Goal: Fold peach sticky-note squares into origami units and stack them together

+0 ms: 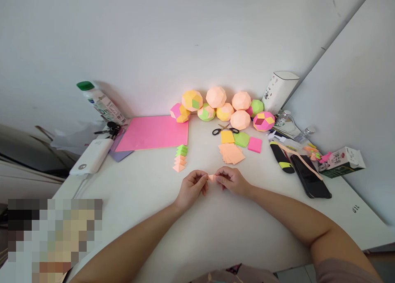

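Observation:
Between my two hands is a small peach piece of folded paper (211,177), pinched at both ends. My left hand (194,186) is closed on its left end, thumb and fingers together. At the right end my right hand (233,181) grips it the same way. Just beyond my left hand lies a row of folded paper units (179,161), green at the far end and peach nearer me. Past my right hand are fanned peach paper squares (232,153), with orange (227,136), green (242,139) and pink squares (254,144) beside them.
Several faceted paper balls (216,97) are piled against the wall. Black-handled scissors (225,130) lie before them. A pink sheet (154,132), a white power bank (91,156) and a green-capped bottle (101,104) are on the left. To the right are a cutter (281,157) and a phone (310,178).

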{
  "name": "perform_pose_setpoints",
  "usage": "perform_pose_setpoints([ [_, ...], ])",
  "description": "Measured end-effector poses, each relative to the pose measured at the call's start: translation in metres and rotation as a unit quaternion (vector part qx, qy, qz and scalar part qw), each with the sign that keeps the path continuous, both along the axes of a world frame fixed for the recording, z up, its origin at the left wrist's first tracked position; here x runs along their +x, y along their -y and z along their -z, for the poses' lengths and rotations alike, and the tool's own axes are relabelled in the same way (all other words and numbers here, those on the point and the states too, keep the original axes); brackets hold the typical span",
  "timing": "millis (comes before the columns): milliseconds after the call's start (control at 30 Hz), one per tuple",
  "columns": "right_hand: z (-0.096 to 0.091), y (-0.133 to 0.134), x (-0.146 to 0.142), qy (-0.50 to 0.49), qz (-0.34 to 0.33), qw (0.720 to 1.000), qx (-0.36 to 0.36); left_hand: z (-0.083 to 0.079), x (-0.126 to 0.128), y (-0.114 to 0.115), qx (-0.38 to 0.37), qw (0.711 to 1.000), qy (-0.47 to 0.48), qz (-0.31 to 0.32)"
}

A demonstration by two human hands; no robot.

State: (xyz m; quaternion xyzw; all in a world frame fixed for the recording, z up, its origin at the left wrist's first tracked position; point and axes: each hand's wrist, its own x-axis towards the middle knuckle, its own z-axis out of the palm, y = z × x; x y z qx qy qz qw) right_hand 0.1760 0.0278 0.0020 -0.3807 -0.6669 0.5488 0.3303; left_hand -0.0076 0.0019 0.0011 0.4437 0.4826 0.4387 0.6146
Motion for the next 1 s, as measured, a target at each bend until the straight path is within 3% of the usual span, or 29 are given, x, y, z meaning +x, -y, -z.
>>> perform_pose_setpoints([
  [433,0.0,0.0,0.0,-0.016,0.029,0.999,-0.012,-0.001,0.003,0.003,0.022,0.999,-0.02,-0.01],
  [500,0.001,-0.001,-0.001,-0.03,0.053,0.998,-0.026,0.0,0.004,0.005,0.041,0.998,-0.039,-0.006],
  [567,0.003,-0.002,-0.001,-0.039,0.069,0.996,-0.039,0.002,0.004,0.006,0.106,0.991,-0.083,0.002],
  [633,0.004,-0.003,-0.001,-0.044,0.075,0.995,-0.044,0.005,0.003,0.009,0.23,0.96,-0.158,0.017],
  [700,0.003,-0.004,-0.001,-0.049,0.075,0.995,-0.046,0.009,0.003,0.012,0.352,0.9,-0.255,0.041],
  [767,0.002,-0.004,-0.001,-0.055,0.076,0.994,-0.047,0.013,0.004,0.018,0.391,0.839,-0.375,0.046],
  [833,0.001,-0.005,-0.001,-0.053,0.079,0.994,-0.049,0.015,0.006,0.025,0.367,0.791,-0.486,0.051],
  [900,0.001,-0.006,-0.001,-0.045,0.077,0.995,-0.047,0.013,0.008,0.033,0.36,0.762,-0.52,0.141],
  [1000,0.003,-0.008,-0.001,-0.024,0.062,0.997,-0.036,0.003,0.011,0.041,0.384,0.75,-0.434,0.318],
])
